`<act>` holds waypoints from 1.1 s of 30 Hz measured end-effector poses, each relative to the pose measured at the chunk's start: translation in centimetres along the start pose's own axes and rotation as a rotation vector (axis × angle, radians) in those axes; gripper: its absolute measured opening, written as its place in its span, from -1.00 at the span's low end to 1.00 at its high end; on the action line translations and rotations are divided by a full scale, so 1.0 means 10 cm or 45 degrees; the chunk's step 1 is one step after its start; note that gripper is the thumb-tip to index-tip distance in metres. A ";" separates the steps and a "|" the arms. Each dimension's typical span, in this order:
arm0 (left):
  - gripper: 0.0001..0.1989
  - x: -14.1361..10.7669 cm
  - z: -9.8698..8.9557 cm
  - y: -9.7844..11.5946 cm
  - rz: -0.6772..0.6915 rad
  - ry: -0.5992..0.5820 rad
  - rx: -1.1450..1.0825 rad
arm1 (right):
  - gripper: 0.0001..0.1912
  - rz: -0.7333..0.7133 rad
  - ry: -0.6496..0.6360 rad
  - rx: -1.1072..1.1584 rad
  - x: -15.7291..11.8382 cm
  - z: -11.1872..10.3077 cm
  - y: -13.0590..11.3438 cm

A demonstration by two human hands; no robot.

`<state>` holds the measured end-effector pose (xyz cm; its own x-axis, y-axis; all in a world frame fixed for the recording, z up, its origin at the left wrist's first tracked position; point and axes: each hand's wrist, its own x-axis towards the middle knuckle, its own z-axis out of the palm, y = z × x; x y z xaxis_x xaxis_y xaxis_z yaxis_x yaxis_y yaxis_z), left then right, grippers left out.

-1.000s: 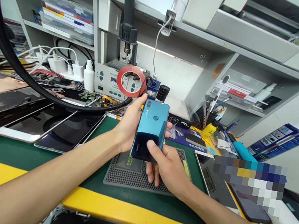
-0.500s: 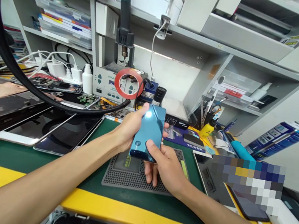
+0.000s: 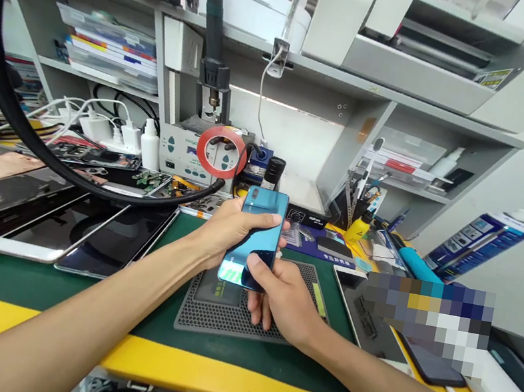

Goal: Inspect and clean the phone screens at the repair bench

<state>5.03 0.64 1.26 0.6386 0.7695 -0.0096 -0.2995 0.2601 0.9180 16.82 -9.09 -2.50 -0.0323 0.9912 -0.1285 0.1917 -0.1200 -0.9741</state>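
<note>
A shiny blue smartphone (image 3: 254, 242) is held up with its glossy back and camera strip towards me, over a grey honeycomb mat (image 3: 220, 316). My left hand (image 3: 228, 230) is closed round its left side, the thumb lying across the back and fingertips showing past the right edge. At the lower right corner my right hand (image 3: 287, 298) pinches the phone, thumb on the back, the other fingers curled below. The phone's screen side is hidden.
Several tablets and screen panels (image 3: 103, 235) lie on the left. A black cable (image 3: 25, 130) loops in front. Behind stand a hot-air station (image 3: 184, 148) with red tape roll (image 3: 222, 152) and a yellow bottle (image 3: 358, 226). A white-framed panel (image 3: 368, 309) lies right.
My left thumb has moved from the phone's upper left edge across its back. The phone has tilted, so its camera strip shows and the reflections differ. My right hand keeps its grip.
</note>
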 end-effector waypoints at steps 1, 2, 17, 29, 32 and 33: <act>-0.68 0.00 0.00 0.00 -0.010 0.022 0.017 | -0.37 0.002 0.007 -0.011 -0.01 0.00 0.00; -0.67 0.00 0.00 -0.01 -0.019 0.048 0.037 | -0.40 0.002 0.013 -0.017 -0.01 0.01 0.01; -0.44 0.00 -0.03 -0.01 0.042 0.296 0.376 | -0.50 0.000 0.029 -0.081 -0.03 0.02 -0.02; -0.52 0.03 -0.10 0.01 0.097 0.018 0.601 | -0.42 0.026 0.000 -0.021 0.01 0.00 -0.02; -0.49 0.03 -0.09 -0.01 0.108 0.077 0.620 | -0.45 0.014 -0.002 0.021 0.02 0.00 -0.02; -0.48 0.03 -0.09 -0.02 0.108 0.101 0.624 | -0.47 0.020 0.003 0.027 0.02 0.00 -0.02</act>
<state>4.64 1.32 0.75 0.5646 0.8231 0.0606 0.0318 -0.0951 0.9950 16.78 -8.91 -2.34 -0.0274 0.9893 -0.1430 0.1713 -0.1363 -0.9757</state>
